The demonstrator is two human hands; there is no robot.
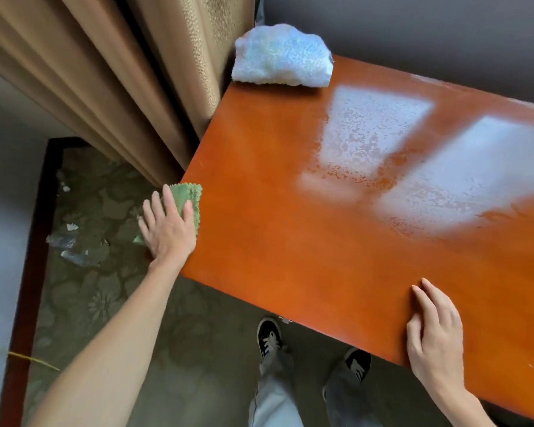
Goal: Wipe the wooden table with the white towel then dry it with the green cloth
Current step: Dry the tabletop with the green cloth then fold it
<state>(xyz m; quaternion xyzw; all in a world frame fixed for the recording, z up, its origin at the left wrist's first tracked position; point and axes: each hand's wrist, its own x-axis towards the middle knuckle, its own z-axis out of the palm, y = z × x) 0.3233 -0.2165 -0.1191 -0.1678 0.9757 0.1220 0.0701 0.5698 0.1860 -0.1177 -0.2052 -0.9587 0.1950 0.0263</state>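
Note:
The wooden table (290, 217) has a glossy orange-brown top that reflects bright window light on its right half. A crumpled white towel (281, 55) lies on the table's far left corner. My left hand (167, 226) presses flat, with straight fingers, on the green cloth (188, 198) at the table's left edge; part of the cloth hangs past the edge. My right hand (435, 334) rests on the near edge of the table with relaxed fingers, holding nothing.
Beige curtains (121, 72) hang right beside the table's left edge. Patterned green carpet (90, 288) below holds scattered scraps of clear wrapping (71, 245). My feet in dark sneakers (269, 337) stand at the near edge. A dark wall runs behind the table.

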